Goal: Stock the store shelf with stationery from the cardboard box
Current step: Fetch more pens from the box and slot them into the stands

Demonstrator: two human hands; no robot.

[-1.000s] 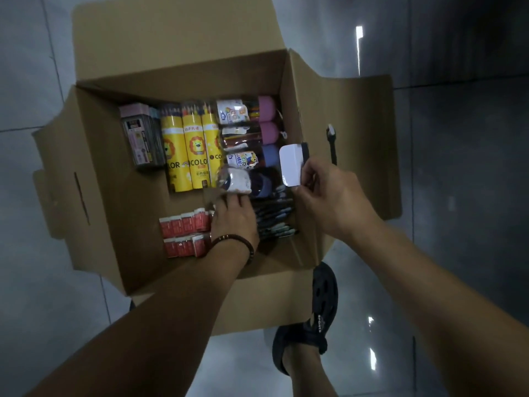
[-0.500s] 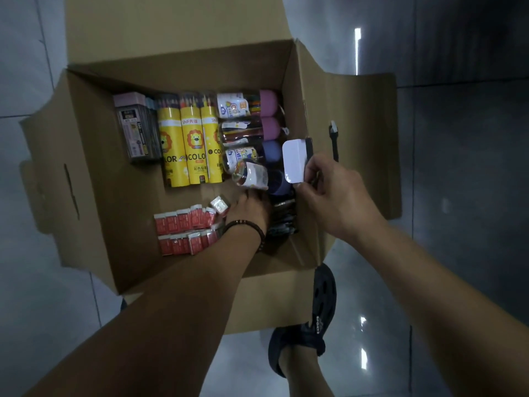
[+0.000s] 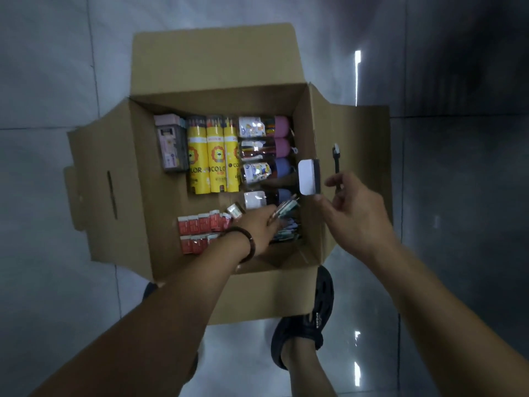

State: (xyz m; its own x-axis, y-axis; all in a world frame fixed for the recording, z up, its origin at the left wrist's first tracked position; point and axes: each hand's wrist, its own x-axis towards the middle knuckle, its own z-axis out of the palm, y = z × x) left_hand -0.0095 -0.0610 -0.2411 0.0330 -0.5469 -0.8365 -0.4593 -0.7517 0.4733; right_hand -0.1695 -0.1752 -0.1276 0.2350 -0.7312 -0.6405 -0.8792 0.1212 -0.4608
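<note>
Yellow tubes (image 3: pixel 213 164) (orange lion print)

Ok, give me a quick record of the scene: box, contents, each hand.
box: open brown cardboard box on grey tiled floor
contents: three yellow cylindrical pencil tubes, clear tubes with pink and blue caps, small red packs
left hand: grips bundle of pens inside box
right hand: holds white rectangular block at box's right wall

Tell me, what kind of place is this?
Probably a shop or stockroom: an open cardboard box of packaged stationery, yellow coloured-pencil tubes and red packs, sits on shiny grey floor tiles.
</note>
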